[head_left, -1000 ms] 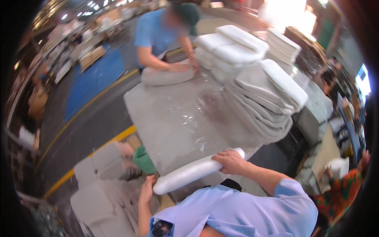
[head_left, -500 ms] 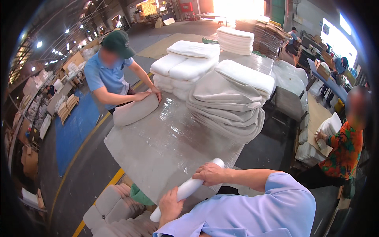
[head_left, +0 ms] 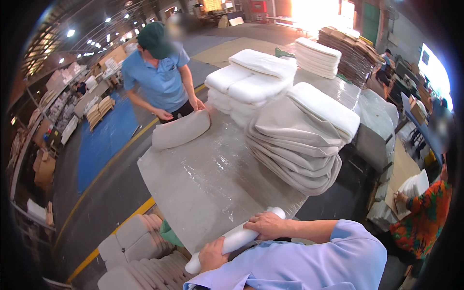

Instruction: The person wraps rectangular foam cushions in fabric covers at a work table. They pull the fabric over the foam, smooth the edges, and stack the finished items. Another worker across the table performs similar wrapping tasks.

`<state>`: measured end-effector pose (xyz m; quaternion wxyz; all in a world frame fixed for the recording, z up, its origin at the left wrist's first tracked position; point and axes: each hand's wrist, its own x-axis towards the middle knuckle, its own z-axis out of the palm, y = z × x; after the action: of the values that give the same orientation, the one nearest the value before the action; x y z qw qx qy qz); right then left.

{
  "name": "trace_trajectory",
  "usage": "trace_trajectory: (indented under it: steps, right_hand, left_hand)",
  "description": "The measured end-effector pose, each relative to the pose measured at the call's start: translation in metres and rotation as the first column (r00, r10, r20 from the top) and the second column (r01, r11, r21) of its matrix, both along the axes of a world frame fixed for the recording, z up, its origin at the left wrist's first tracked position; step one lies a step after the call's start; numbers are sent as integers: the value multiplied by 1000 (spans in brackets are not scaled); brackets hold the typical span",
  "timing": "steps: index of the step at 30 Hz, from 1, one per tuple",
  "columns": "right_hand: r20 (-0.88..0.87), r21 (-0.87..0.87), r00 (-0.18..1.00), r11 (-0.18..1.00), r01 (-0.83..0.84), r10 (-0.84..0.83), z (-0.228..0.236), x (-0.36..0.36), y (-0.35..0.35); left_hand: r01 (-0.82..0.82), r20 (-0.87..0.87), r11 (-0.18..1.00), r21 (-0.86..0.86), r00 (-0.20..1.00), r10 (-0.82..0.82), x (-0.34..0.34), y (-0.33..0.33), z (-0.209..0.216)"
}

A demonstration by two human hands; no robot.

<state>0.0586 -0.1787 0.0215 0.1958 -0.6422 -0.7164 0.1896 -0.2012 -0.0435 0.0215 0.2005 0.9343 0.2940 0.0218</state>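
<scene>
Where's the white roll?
Head view, lower centre: the white roll is held by the left hand and right hand, at the near edge of the table.

1 held roll (head_left: 239,239), 1 grn cap (head_left: 153,40)

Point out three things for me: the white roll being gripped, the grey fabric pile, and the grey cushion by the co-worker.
White roll (head_left: 238,239): head view, bare middle stretch.
Grey fabric pile (head_left: 295,151): head view, folds on the near side.
Grey cushion (head_left: 181,131): head view, middle of its side.
</scene>
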Motion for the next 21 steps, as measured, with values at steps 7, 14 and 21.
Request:
trace_trajectory:
  steps: [7, 14, 21]
  right_hand:
    - [16, -79, 996, 994, -81, 82, 18, 22, 12]
    - [-2, -106, 992, 986, -126, 127, 14, 50, 5]
    - [-186, 292, 923, 878, 380, -338, 60, 153, 59]
  left_hand:
    - [-42, 104, 999, -8, 994, 42, 11, -6, 26]
    - [-90, 53, 994, -58, 994, 93, 33, -29, 2]
    - [-79, -1, 992, -102, 997, 80, 21, -27, 4]
